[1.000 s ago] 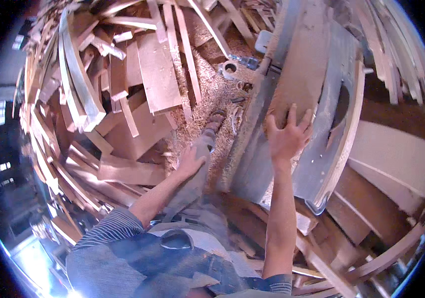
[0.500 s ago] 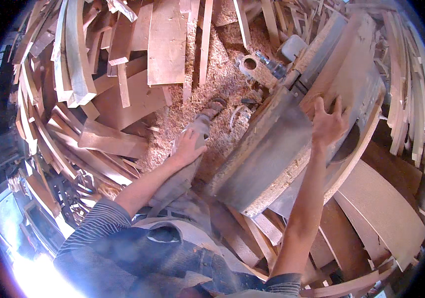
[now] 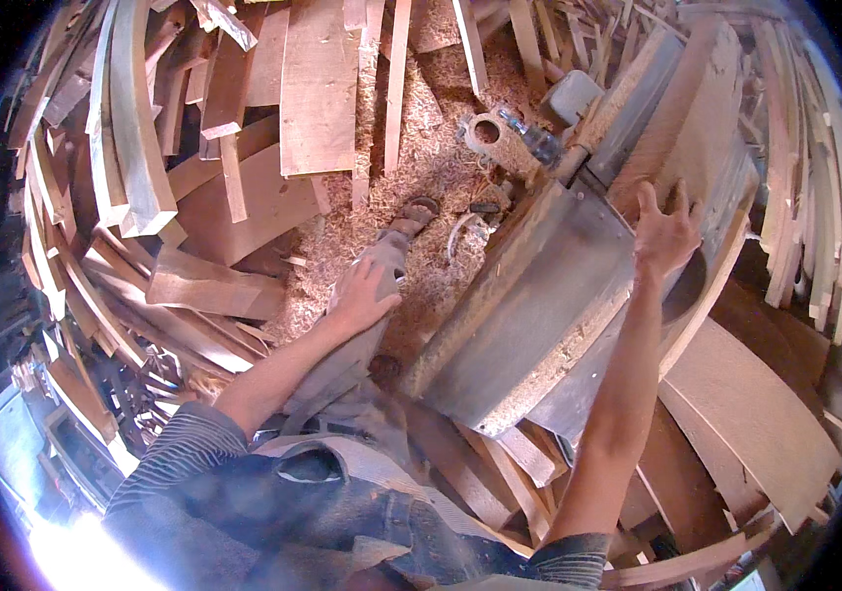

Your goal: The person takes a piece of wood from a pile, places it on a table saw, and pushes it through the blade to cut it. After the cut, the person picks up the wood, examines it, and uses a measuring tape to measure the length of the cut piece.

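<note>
from where i stand, the wooden board (image 3: 692, 118) lies along the far part of the grey machine table (image 3: 529, 305), its near end under the right hand (image 3: 667, 234). the fingers of that hand are spread and relaxed, laid on the wood rather than wrapped round it. the left hand (image 3: 367, 293) drapes over the bent leg (image 3: 350, 347), grasping nothing, well apart from the board.

to do this well, i'd press evenly through a flat hand so the board can't rock, with the fingertips well clear of the dark gap (image 3: 590, 181) in the table. i can't tell whether a blade sits in there, so i'd treat it as dangerous. 2 hands on the wood would likely steer it truer than 1. loose shavings (image 3: 318, 258) cover the floor round the foot, so i'd want firm footing before leaning in any harder.
</note>
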{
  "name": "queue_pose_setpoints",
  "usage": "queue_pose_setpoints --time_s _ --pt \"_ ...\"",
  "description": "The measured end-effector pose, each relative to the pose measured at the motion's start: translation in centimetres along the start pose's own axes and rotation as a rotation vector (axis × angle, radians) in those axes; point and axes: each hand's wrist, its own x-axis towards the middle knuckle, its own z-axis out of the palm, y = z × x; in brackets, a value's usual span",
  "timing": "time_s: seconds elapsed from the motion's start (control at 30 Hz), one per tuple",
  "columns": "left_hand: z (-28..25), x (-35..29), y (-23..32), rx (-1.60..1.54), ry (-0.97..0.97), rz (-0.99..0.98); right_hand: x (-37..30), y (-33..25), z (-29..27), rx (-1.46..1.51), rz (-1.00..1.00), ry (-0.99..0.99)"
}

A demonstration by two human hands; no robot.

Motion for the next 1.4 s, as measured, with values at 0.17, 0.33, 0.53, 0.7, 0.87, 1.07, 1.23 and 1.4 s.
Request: queue_pose_setpoints --time_s 0.17,0.33,0.53,0.7,0.87,1.07,1.23,1.4 --pt "-0.7 0.3 -0.7 0.000 -0.025 -0.041 3.9 1.5 2.6 -0.051 0.029 -0.051" --pt "-2.1 1.8 0.3 -0.074 -0.192 -0.101 7.1 2.6 3.6 -0.096 0.087 -0.248" --pt "-1.9 2.0 0.6 0.032 -0.066 0.049 6.6 0.8 1.5 -0.110 0.250 -0.476" --pt "-2.2 1.9 0.5 -0.030 -0.100 0.045 5.2 -0.9 -0.5 -0.099 0.262 -0.461" --pt "-1.5 1.1 -0.1 -0.077 -0.044 0.157 -0.9 -0.5 -2.8 -0.109 0.246 -0.445" --pt "-5.3 -0.2 5.3 -0.090 -0.106 0.257 -19.0 0.1 -9.0 -0.039 0.231 -0.370" --pt "-5.2 -2.4 14.8 -0.173 0.068 0.441 -33.8 -0.9 -16.9 0.028 0.240 -0.399" --pt "-4.5 -6.1 24.5 -0.055 0.208 0.612 -44.3 -2.1 -24.4 0.073 0.324 -0.456"
